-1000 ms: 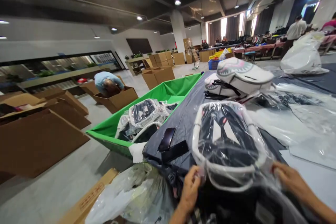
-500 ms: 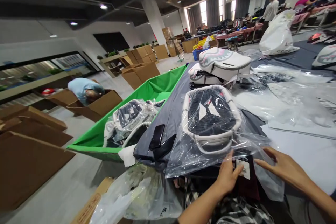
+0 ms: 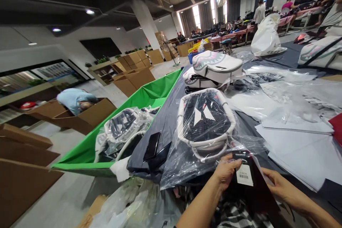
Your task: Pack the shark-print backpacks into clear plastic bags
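A white-and-black backpack lies in a clear plastic bag on the dark table. At the bag's near open end, my left hand pinches the top of a dark red hang tag with a white barcode label. My right hand is curled along the tag's right edge and holds it from below.
Two phones lie left of the bag. A green bin holds bagged backpacks. Two shark-print backpacks sit farther back. Plastic sheets spread at the right. A person bends into a cardboard box; cartons stand on the floor.
The bagged backpack was laid down on the table and both hands let go of the bag's end. They then closed on the dark red tag at the opening.
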`<action>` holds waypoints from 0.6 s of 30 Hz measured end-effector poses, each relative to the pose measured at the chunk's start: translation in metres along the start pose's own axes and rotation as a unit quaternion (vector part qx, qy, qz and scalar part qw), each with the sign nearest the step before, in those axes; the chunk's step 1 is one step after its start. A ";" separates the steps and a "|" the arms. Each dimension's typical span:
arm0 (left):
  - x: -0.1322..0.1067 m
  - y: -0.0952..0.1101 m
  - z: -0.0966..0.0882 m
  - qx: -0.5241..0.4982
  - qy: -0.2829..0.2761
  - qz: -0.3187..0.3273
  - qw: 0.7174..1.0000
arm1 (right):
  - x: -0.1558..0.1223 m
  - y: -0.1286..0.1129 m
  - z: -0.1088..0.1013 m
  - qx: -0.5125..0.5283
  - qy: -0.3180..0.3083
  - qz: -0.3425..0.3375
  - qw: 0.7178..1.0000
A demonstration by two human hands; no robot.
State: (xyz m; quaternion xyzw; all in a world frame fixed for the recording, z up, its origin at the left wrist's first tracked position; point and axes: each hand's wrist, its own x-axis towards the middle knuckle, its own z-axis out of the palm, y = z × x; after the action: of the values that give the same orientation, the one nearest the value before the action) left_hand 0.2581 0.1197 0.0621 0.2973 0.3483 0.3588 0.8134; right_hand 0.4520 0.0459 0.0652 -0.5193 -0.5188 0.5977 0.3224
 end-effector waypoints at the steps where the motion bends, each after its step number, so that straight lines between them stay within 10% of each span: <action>1: 0.003 -0.003 0.002 -0.006 0.002 -0.005 1.000 | -0.002 0.001 0.002 0.029 -0.015 0.010 0.999; 9: 0.003 -0.039 -0.014 0.221 0.106 0.136 0.960 | -0.009 0.018 -0.011 -0.031 0.093 0.023 0.995; 13: -0.008 -0.045 -0.030 0.383 0.071 0.041 0.920 | 0.000 0.032 -0.003 -0.190 0.237 -0.036 0.952; 15: -0.015 -0.037 -0.035 0.497 0.062 0.061 0.863 | 0.001 0.045 0.002 -0.236 0.293 -0.054 0.925; 18: -0.016 -0.010 -0.029 0.683 0.002 0.245 0.688 | -0.002 0.067 0.008 -0.279 0.326 -0.070 0.900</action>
State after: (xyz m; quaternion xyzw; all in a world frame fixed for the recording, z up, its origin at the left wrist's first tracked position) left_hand 0.2311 0.1081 0.0433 0.8448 0.4134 0.2089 0.2679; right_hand 0.4546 0.0249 0.0010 -0.7165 -0.5650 0.2014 0.3560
